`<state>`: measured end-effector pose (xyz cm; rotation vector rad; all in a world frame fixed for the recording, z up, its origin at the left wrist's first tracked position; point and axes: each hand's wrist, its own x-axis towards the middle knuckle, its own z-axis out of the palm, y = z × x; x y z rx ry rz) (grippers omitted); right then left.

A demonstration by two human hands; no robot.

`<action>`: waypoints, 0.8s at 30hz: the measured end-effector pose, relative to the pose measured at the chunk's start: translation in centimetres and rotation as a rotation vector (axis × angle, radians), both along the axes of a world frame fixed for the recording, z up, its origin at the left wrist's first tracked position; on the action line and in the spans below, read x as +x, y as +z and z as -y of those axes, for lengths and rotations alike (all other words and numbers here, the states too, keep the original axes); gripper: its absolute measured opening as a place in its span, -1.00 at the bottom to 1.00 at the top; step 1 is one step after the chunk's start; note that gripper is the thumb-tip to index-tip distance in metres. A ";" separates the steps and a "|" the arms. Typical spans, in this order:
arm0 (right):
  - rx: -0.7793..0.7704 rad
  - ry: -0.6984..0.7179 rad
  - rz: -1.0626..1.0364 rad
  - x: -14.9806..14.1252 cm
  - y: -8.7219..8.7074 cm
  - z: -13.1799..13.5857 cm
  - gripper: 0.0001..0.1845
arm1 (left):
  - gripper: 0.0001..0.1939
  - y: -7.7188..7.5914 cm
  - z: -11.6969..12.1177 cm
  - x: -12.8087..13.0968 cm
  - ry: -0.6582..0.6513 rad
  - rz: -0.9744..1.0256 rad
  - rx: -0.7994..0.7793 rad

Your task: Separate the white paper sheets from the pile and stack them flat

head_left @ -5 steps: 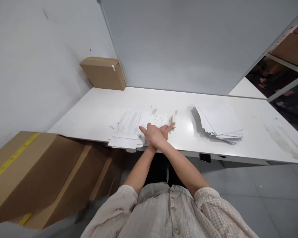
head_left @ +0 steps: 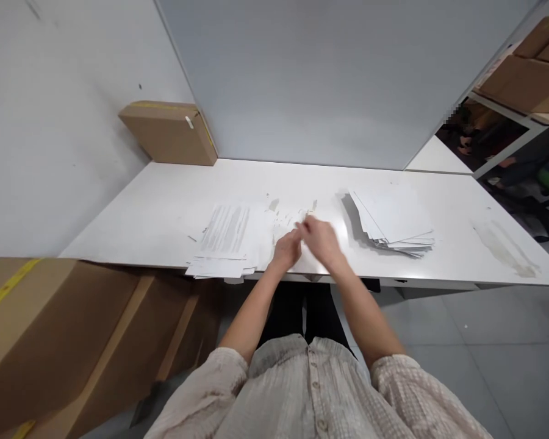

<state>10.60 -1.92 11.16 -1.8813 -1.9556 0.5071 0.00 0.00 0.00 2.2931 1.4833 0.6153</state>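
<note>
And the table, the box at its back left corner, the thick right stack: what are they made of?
Table: probably white laminate or painted board, semi-gloss, since light reflects on it. Box: likely matt cardboard, judging by plain brown faces and yellow tape. Stack: apparently matt white paper, showing thin, fanned edges.

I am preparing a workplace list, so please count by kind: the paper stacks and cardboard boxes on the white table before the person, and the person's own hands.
Paper stacks: 2 (print-topped stack, plain-topped stack)
Cardboard box: 1
Person's own hands: 2 (left hand, right hand)
Total: 5
</note>
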 end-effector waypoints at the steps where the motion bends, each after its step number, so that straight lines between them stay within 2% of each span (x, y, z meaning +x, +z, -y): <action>1: 0.062 -0.111 0.048 2.8 0.1 -0.4 -0.67 | -0.40 -0.1 0.0 0.0 0.004 -0.001 0.018; 4: 0.212 -0.445 0.251 11.2 -0.7 -1.6 -0.67 | -0.40 -0.2 0.0 0.0 0.017 -0.010 0.098; 6: 0.132 -0.508 0.345 15.3 -1.7 -2.1 -0.55 | -0.41 -0.2 0.1 0.0 0.026 -0.002 0.120; 8: 0.000 -0.485 0.395 17.7 -2.7 -2.4 -0.57 | -0.42 -0.1 0.1 0.0 0.030 0.016 0.122; 11: -0.071 -0.390 0.446 18.8 -3.4 -2.4 -0.68 | -0.44 -0.1 0.1 0.0 0.034 0.047 0.125; 13: -0.057 -0.370 0.476 18.7 -3.4 -2.4 -0.63 | -0.44 -0.1 0.1 -0.1 0.037 0.058 0.133; 16: -0.074 -0.399 0.486 18.9 -3.0 -2.5 -0.58 | -0.44 -0.4 0.0 -0.1 0.041 0.066 0.156; 19: -0.080 -0.423 0.459 19.3 -2.7 -2.5 -0.61 | -0.44 -0.6 0.0 -0.1 0.040 0.070 0.179; 24: 0.026 -0.514 0.292 19.7 -2.9 -2.2 -0.73 | -0.45 -0.8 0.0 -0.2 0.038 0.068 0.200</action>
